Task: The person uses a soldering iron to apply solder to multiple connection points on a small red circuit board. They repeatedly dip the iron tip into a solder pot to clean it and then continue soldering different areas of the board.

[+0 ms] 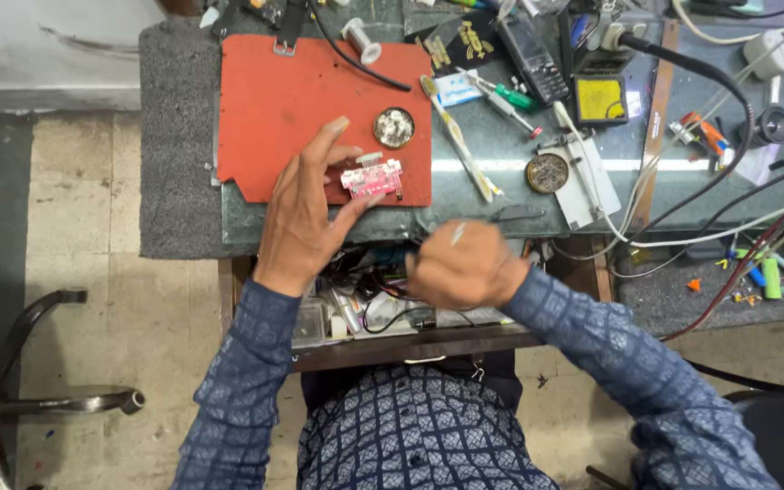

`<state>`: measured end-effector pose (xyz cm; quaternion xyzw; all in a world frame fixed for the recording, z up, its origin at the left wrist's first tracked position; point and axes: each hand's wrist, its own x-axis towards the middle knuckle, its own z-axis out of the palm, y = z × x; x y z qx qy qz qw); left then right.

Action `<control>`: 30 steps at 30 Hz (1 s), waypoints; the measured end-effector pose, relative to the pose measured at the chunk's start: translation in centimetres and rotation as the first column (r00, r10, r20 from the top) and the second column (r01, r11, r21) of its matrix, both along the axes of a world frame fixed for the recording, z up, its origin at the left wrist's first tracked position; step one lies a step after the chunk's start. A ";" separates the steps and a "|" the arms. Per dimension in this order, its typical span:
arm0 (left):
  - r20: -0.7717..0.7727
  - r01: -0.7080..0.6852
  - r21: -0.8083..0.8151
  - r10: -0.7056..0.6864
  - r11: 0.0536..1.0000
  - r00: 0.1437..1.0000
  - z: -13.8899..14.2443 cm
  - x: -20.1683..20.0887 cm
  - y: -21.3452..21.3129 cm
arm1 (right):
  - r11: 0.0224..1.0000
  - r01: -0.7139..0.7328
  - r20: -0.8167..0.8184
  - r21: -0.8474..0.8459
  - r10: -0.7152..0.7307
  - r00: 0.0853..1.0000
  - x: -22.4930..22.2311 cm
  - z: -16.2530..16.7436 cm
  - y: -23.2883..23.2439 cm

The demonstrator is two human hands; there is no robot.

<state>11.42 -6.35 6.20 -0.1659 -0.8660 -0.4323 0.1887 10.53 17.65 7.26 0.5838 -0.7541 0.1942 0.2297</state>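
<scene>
Left hand lies open, fingertips touching the pink circuit board on the red mat, board's long axis left-right; right hand, fisted around a thin metal tool, hovers nearby below-right.

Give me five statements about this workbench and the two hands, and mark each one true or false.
1. The left hand rests on the red mat beside the pink circuit board. True.
2. The right hand lies flat and open on the mat. False: it is closed in a fist at the bench edge, off the mat, with a thin metal tool sticking out of it.
3. A round tin sits on the mat above the board. True.
4. The toothbrush lies in the open drawer. False: it lies on the benchtop, right of the mat.
5. The pink board lies on the floor. False: it is on the mat.
</scene>
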 end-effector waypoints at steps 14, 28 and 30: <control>0.125 0.232 -0.050 -0.225 0.971 0.966 1.0 -4.9 -0.9 | 0.402 0.649 0.541 -0.646 -0.359 0.760 -4.1 -3.3 2.4; 0.072 0.227 -0.068 -0.223 0.971 0.972 -0.5 -3.7 0.0 | 0.411 0.704 0.656 -0.579 -0.278 0.702 -12.3 -2.0 14.9; 0.082 0.224 -0.081 -0.218 0.971 0.973 -0.5 -3.2 0.1 | 0.455 0.707 0.609 -0.541 -0.368 0.703 -11.9 -1.2 15.2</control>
